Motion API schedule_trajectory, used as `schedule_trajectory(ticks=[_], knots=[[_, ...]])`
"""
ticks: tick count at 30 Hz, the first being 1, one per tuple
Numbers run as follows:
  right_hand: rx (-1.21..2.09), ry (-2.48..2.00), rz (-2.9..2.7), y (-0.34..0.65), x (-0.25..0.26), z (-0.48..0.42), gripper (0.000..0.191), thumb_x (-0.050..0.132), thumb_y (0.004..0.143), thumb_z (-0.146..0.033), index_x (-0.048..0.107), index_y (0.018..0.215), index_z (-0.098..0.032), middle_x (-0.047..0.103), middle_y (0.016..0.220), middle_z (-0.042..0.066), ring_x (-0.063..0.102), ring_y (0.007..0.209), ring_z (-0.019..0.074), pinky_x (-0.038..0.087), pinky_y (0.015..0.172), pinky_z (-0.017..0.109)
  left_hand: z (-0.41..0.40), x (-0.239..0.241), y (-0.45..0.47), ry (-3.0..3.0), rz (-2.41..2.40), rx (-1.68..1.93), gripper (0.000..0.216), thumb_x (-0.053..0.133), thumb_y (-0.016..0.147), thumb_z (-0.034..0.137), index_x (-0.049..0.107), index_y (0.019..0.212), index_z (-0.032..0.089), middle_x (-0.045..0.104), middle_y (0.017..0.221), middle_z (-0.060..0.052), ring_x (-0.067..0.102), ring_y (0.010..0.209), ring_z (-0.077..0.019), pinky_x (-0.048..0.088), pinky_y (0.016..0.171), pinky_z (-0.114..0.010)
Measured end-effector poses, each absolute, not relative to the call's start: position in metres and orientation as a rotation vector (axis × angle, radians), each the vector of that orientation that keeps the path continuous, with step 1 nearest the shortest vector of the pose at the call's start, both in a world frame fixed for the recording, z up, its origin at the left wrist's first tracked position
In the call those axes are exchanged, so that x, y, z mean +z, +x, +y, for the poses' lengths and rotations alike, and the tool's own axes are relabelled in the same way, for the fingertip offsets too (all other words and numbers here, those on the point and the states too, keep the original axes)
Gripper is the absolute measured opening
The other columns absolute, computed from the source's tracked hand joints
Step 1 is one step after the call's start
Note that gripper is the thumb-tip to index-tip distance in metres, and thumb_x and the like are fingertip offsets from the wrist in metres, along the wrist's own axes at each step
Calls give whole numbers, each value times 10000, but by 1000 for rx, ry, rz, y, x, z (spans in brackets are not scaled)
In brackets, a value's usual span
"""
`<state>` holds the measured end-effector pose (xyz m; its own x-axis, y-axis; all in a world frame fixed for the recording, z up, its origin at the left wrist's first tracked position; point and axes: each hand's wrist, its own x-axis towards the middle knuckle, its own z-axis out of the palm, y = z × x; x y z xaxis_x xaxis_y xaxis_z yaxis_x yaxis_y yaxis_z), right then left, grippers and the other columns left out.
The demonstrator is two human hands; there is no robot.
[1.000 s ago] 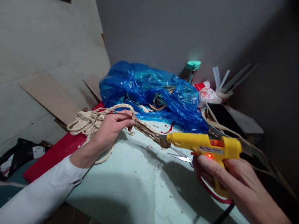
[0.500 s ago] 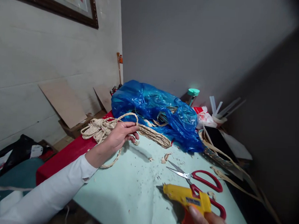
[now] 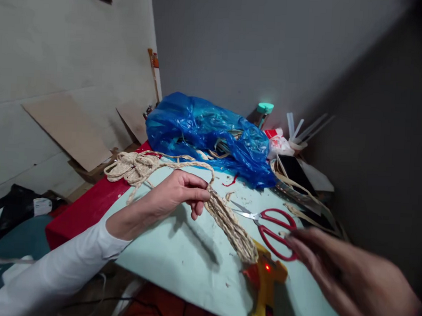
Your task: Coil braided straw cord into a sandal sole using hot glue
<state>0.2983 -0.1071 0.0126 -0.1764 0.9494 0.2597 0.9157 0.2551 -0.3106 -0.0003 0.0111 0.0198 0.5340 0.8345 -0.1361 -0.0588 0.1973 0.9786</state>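
Note:
My left hand (image 3: 181, 194) pinches a braided straw-coloured rope (image 3: 229, 222) above the pale green table (image 3: 188, 256). The braid's flat woven end hangs down toward the yellow glue gun (image 3: 266, 286), which lies on the table with a red light lit. The rope's loose coils (image 3: 133, 165) rest at the table's far left. My right hand (image 3: 335, 273) is blurred, fingers stretched out and holding nothing, just right of the glue gun and over the red-handled scissors (image 3: 271, 222).
A blue plastic bag (image 3: 205, 129) with straw strips fills the table's back. A green-capped bottle (image 3: 263, 112), a cup of glue sticks (image 3: 297, 134) and a dark tablet (image 3: 295, 169) stand at the back right. Cardboard sheets (image 3: 67, 129) lean on the left wall.
My right hand has let go of the glue gun, which now lies on the table. My left hand has brought the braid's end down and toward me.

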Motion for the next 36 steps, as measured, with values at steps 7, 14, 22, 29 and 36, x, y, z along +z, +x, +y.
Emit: schedule_trajectory(ticks=[7,14,22,29,36], knots=[[898,-1226,-2383,207,80,-14,407,607,916,-519,605,694,-178,549,634,-12,451,570,111,306,494,254,-12,25,10,1305,784,479,139,685,768,159,686,638,110,701,536,-35,596,403,-95,459,429,-166],[1317,-1028,-1842,211,65,4,253,691,859,-364,644,736,-147,629,719,23,531,652,117,406,609,247,-9,22,1,1246,749,510,93,690,800,197,657,771,114,711,532,-50,653,432,-130,490,431,-164],[1282,-986,-1443,230,39,-34,204,750,876,-356,671,834,-172,714,860,26,674,831,133,528,780,212,-6,12,13,1124,736,609,186,750,756,231,636,842,112,703,519,-44,660,446,-136,523,466,-181],[1059,-1088,-1401,237,16,-57,149,739,888,-352,681,850,-219,733,912,-4,682,867,132,531,799,200,-2,5,25,1083,755,625,196,762,737,227,643,835,106,703,526,-41,659,450,-141,530,480,-198],[969,-1113,-1488,244,6,-62,120,691,923,-300,663,841,-216,738,922,-28,691,852,105,534,781,167,0,-6,31,1058,789,614,177,749,771,212,639,873,116,710,533,-50,659,466,-138,512,527,-201]])
